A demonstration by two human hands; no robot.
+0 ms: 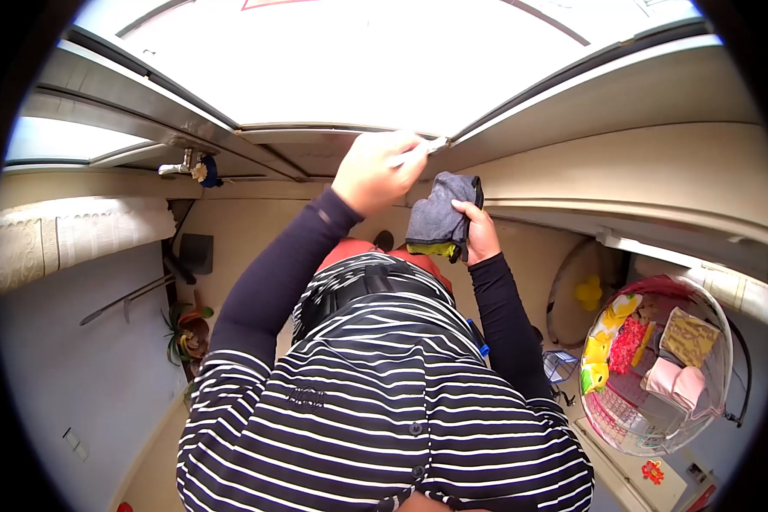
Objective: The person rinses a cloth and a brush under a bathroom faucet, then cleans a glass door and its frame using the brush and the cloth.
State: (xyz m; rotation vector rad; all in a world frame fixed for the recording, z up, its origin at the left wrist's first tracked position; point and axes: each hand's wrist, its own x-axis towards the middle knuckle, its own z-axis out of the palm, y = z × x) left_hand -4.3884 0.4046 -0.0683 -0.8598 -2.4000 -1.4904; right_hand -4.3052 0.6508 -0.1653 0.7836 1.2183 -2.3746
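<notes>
My left hand [375,172] is closed around a slim white tool [414,154], its exact kind unclear. The tool's tip reaches the corner of the window frame [341,128], at or very near the frame's lower edge. Lower and to the right, my right hand [481,230] grips a folded grey cloth [439,209] with dark edging and a yellow-green underside. Its thumb lies over the front of the cloth, and the other fingers are mostly hidden behind it.
A handle with a blue part [203,171] sits on the frame at left. Lace-edged fabric [85,230] hangs below it. A potted plant [188,333] stands lower left. At right hangs a round mesh basket [636,418] holding folded cloths, beside a yellow object [588,292].
</notes>
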